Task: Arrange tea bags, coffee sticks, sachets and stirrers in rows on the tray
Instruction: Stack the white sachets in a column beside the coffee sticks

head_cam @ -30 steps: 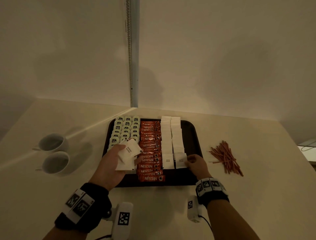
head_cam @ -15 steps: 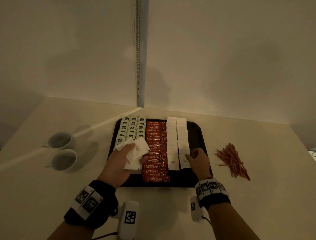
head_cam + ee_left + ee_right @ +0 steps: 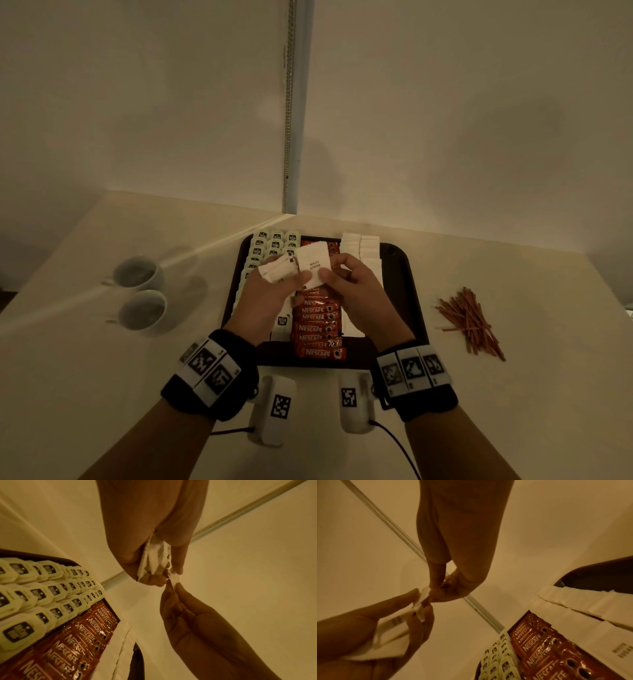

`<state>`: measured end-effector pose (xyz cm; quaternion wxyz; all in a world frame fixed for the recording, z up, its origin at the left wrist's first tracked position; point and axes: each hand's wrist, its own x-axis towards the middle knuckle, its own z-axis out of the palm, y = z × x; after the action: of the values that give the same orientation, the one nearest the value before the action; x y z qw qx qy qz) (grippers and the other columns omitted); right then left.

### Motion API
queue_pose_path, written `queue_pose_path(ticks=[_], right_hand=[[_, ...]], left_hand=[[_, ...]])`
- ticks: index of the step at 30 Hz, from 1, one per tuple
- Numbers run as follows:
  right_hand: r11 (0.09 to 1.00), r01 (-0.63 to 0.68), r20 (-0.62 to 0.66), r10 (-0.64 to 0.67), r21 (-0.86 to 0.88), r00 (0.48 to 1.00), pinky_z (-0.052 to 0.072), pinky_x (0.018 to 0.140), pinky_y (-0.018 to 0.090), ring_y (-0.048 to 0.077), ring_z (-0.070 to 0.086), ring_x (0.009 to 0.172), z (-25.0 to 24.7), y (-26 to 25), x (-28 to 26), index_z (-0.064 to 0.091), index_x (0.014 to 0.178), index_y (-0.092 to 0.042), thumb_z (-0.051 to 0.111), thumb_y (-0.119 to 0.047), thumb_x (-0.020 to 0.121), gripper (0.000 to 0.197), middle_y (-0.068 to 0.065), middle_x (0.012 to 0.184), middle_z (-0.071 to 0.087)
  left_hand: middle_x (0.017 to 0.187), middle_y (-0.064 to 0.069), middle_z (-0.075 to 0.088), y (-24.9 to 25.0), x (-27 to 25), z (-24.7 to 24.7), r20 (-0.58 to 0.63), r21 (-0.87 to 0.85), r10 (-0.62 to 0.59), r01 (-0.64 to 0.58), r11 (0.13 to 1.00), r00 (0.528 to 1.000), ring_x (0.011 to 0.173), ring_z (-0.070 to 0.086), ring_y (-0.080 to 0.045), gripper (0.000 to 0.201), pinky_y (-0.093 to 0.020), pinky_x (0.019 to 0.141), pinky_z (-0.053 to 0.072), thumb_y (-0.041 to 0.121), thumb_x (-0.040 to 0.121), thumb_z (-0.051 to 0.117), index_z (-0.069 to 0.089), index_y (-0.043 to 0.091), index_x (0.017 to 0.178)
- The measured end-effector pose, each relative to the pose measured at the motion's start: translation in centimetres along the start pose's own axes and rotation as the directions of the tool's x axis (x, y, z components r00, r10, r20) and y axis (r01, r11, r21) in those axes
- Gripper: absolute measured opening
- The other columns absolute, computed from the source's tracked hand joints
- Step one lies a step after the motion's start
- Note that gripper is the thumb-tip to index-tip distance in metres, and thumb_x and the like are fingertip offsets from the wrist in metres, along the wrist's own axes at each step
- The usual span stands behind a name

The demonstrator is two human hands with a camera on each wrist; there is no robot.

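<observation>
A dark tray (image 3: 400, 274) holds rows of pale tea bags (image 3: 274, 240), red Nescafe sticks (image 3: 318, 329) and white sugar sachets (image 3: 370, 250). Above it my left hand (image 3: 291, 274) grips a small stack of white sachets (image 3: 277, 270). My right hand (image 3: 329, 274) pinches one "white sugar" sachet (image 3: 313, 263) at the stack's edge. The left wrist view shows the stack (image 3: 154, 558) between my left fingers and the right hand (image 3: 173, 588) pinching the single sachet (image 3: 174, 578). In the right wrist view my right fingertips (image 3: 436, 591) pinch that sachet (image 3: 424, 595). Red-brown stirrers (image 3: 469, 322) lie on the table right of the tray.
Two white cups (image 3: 138, 274) (image 3: 144, 310) stand on the table left of the tray. The tray sits near a wall corner with a vertical metal strip (image 3: 289, 102). A bare dark band of the tray runs along its right side.
My right hand left the sachet row on the tray, moved left and up, and took hold of a sachet at the left hand's stack. The left hand rose slightly over the tray.
</observation>
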<state>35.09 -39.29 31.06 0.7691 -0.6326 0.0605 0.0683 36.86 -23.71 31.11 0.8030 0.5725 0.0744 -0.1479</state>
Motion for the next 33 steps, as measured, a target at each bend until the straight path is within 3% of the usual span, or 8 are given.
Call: queue_pose_path(ticks=[6,11,13,16,18,22,27,33], right_hand=[[0.998,0.007,-0.075,-0.002,0.062,0.997,0.054,0.076,0.034,0.024,0.068,0.090,0.5,1.2,-1.0,0.060,0.104,-0.013,0.064,-0.016,0.085,0.019,0.009,0.100,0.070],[0.996,0.067,-0.077,-0.071,-0.058,0.994,0.055,0.073,0.032,0.018,0.067,0.082,0.3,1.0,-1.4,0.064,0.082,-0.020,0.062,-0.014,0.088,0.008,-0.001,0.088,0.069],[0.993,0.079,-0.072,-0.086,-0.093,0.994,0.056,0.074,0.029,0.015,0.067,0.085,-0.1,0.5,-1.7,0.063,0.080,-0.020,0.058,-0.010,0.089,0.014,-0.004,0.088,0.069],[0.973,0.080,-0.171,-0.118,-0.218,0.978,0.056,0.076,0.025,0.017,0.065,0.092,-2.5,0.5,-2.0,0.061,0.085,-0.016,0.056,-0.007,0.090,0.012,-0.002,0.096,0.065],[0.923,-0.003,-0.286,-0.116,-0.384,0.951,0.055,0.072,0.021,0.015,0.064,0.091,-5.2,1.5,-2.0,0.059,0.094,-0.015,0.058,-0.009,0.090,0.008,0.002,0.102,0.064],[0.739,-0.270,-0.416,-0.015,-0.617,0.909,0.046,0.063,0.014,0.005,0.060,0.079,-9.3,5.5,-2.3,0.056,0.109,-0.013,0.062,-0.015,0.088,0.022,0.001,0.102,0.064],[0.640,-0.447,-0.475,0.142,-0.625,0.868,0.042,0.056,0.014,0.006,0.055,0.073,-10.1,9.1,-2.1,0.054,0.100,-0.015,0.063,-0.016,0.088,0.016,0.000,0.095,0.057],[0.616,-0.485,-0.527,0.130,-0.621,0.840,0.048,0.078,0.024,0.013,0.055,0.088,-9.6,10.9,-0.8,0.055,0.099,-0.010,0.065,-0.015,0.086,0.017,0.004,0.098,0.058]], left_hand=[[0.100,-0.009,0.070,0.5,-0.4,0.1,-0.046,0.182,0.117,-0.107,0.977,0.992,0.088,0.069,-0.021,0.027,-0.025,0.062,0.056,0.007,0.082,0.071,0.064,0.008,0.108],[0.104,-0.012,0.070,0.7,-0.8,0.0,-0.043,0.222,0.126,-0.113,0.968,0.991,0.092,0.069,-0.023,0.035,-0.039,0.073,0.059,0.012,0.082,0.071,0.062,0.005,0.115],[0.101,-0.010,0.070,0.8,-1.1,0.1,-0.026,0.184,0.079,-0.073,0.980,0.997,0.086,0.069,-0.021,0.029,-0.035,0.066,0.059,0.014,0.086,0.067,0.062,0.005,0.114],[0.089,-0.014,0.067,1.2,-1.5,-0.3,0.016,-0.122,-0.097,0.098,0.988,0.995,0.072,0.063,-0.022,0.018,-0.024,0.049,0.050,0.014,0.097,0.047,0.059,0.006,0.108],[0.087,-0.017,0.065,1.2,-1.8,-1.0,0.046,-0.314,-0.174,0.180,0.932,0.984,0.074,0.060,-0.027,0.020,-0.025,0.050,0.052,0.018,0.098,0.038,0.055,0.008,0.104],[0.086,-0.016,0.065,0.8,-2.2,-1.9,0.047,-0.363,-0.200,0.203,0.909,0.979,0.075,0.060,-0.028,0.026,-0.027,0.054,0.054,0.024,0.099,0.035,0.056,0.009,0.101],[0.077,-0.013,0.071,0.4,-2.0,-2.3,0.026,-0.341,-0.203,0.199,0.919,0.979,0.070,0.066,-0.025,0.028,-0.030,0.059,0.056,0.026,0.099,0.035,0.059,0.010,0.098],[0.081,-0.015,0.072,0.3,-1.9,-2.5,0.021,-0.332,-0.209,0.204,0.921,0.978,0.082,0.062,-0.030,0.033,-0.033,0.063,0.058,0.026,0.099,0.033,0.061,0.008,0.097]])
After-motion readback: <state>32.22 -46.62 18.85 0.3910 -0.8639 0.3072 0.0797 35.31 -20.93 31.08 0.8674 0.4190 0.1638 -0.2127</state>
